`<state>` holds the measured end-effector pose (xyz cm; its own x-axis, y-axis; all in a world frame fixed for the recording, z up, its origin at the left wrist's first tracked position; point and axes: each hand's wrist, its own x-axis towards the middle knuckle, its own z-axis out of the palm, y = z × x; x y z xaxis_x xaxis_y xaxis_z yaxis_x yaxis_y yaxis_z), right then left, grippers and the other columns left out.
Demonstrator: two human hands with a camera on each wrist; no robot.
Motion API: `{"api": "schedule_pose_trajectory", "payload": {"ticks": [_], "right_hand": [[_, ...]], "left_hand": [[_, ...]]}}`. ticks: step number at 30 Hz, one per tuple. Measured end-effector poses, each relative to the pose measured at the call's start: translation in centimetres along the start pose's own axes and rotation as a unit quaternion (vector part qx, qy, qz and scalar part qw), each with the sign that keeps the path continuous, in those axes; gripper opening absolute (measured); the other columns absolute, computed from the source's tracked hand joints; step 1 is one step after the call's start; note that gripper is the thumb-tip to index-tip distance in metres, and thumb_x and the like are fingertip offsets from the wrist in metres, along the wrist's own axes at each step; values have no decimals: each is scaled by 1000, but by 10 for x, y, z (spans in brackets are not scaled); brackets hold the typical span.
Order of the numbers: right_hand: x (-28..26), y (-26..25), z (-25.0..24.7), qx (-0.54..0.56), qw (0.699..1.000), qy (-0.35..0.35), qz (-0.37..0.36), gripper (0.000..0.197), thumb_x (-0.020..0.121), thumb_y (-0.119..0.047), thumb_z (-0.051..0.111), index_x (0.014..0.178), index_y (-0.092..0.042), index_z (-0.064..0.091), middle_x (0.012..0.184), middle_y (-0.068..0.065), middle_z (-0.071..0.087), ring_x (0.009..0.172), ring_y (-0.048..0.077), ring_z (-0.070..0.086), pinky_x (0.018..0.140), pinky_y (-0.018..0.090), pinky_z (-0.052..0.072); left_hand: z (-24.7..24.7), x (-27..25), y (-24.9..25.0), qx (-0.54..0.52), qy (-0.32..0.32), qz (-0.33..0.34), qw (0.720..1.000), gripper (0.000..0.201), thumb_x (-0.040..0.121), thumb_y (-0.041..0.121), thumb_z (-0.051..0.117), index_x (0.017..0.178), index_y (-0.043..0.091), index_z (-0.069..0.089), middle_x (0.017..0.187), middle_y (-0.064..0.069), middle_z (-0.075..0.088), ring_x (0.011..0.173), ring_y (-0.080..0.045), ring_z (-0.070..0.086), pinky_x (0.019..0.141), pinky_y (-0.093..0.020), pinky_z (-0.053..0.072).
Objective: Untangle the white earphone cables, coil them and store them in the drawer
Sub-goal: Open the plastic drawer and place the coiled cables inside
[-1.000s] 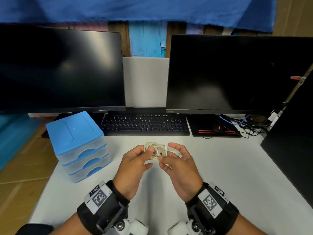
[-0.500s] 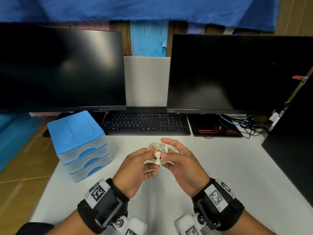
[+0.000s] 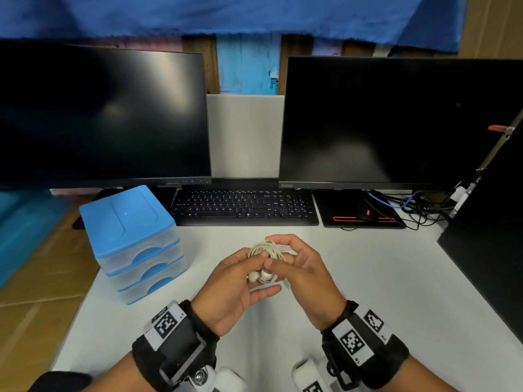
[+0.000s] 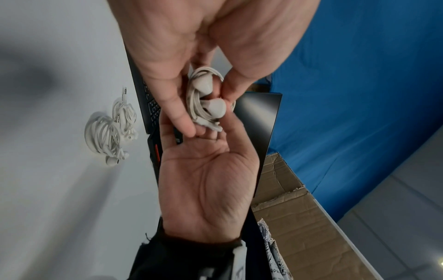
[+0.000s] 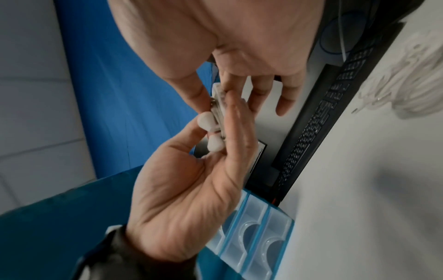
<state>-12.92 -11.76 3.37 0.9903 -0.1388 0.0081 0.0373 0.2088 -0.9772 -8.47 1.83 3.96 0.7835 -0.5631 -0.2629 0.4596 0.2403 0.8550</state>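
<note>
The left hand (image 3: 232, 281) and the right hand (image 3: 304, 274) are meeting above the white desk (image 3: 368, 278), both gripping one coiled white earphone cable (image 3: 266, 250) between them. The left hand is pinching the coil between thumb and fingers, and the right hand is curling its thumb and fingers round the far side; the two earbuds (image 4: 210, 98) are poking out of the bundle where the fingertips are meeting. In the left wrist view, two more coiled white earphone bundles (image 4: 107, 130) are lying on the desk, well apart from the hands, one showing its plug. To the left of the hands, a small blue drawer unit (image 3: 133, 241) with three clear drawers is sitting on the desk with all its drawers closed. Behind the hands, a black keyboard (image 3: 246, 206) is lying beneath two dark monitors (image 3: 104, 117), and a black mouse pad (image 3: 359, 213) with a mouse is lying to the right.
</note>
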Motion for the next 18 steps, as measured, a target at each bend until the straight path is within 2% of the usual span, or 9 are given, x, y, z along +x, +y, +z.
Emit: {"api": "schedule_pose_trajectory", "payload": {"ticks": [3,5,6,8,10,12,13,16,18], "right_hand": [[1,1,2,33,999,31,0,25,85,0,67,109,-6,61,97,20,75,80,23,66,77,32,53],[2,-1,1,50,998,46,-1,22,81,-4,72,100,-9,63,91,17,75,73,21,63,69,28,50],[2,-2,0,54,997,52,-4,21,80,-3,73,97,-9,63,88,16,75,72,22,62,67,27,50],[3,-3,-1,36,997,71,-15,18,81,0,73,93,-8,63,87,17,75,74,25,64,70,33,50],[2,-1,-1,-40,993,100,-38,16,80,-3,76,90,-9,65,85,15,75,71,22,66,68,34,49],[0,2,1,-117,985,114,-63,15,80,-6,77,87,-13,66,81,10,75,62,18,66,61,33,50],[-1,4,3,-139,981,114,-70,14,80,-7,77,85,-16,67,80,8,75,60,21,68,60,35,53],[-2,4,5,-158,978,117,-68,15,79,-9,78,82,-19,68,78,8,75,68,32,72,66,47,61],[-2,0,2,-150,980,117,-62,14,78,-7,79,83,-15,70,76,9,75,68,30,73,65,43,61]], "left_hand": [[-3,1,1,-1,-25,20,999,21,83,18,65,102,10,67,97,-10,73,85,-19,71,75,-33,59],[-5,1,0,17,-42,32,998,27,78,16,69,104,10,65,92,-7,72,88,-19,70,71,-28,57],[-6,1,0,29,-48,37,998,30,77,13,71,106,9,65,92,-7,71,89,-20,69,70,-27,57],[-9,3,1,66,-48,51,995,33,74,0,75,105,7,65,92,-9,71,89,-20,70,71,-28,57],[-12,5,1,112,-22,75,991,33,71,-8,73,100,5,68,95,-11,70,84,-18,70,73,-32,58],[-13,7,0,149,13,99,984,31,70,-7,66,97,6,69,98,-14,68,77,-16,69,73,-36,59],[-12,6,-1,155,17,103,982,33,68,-5,66,98,8,70,101,-14,68,76,-17,68,73,-38,59],[-12,4,-7,169,-18,99,980,46,60,6,80,104,14,67,107,-11,69,81,-23,68,73,-40,58],[-14,4,-8,195,-23,115,974,51,58,7,88,104,17,68,106,-9,70,84,-24,68,75,-40,58]]}}
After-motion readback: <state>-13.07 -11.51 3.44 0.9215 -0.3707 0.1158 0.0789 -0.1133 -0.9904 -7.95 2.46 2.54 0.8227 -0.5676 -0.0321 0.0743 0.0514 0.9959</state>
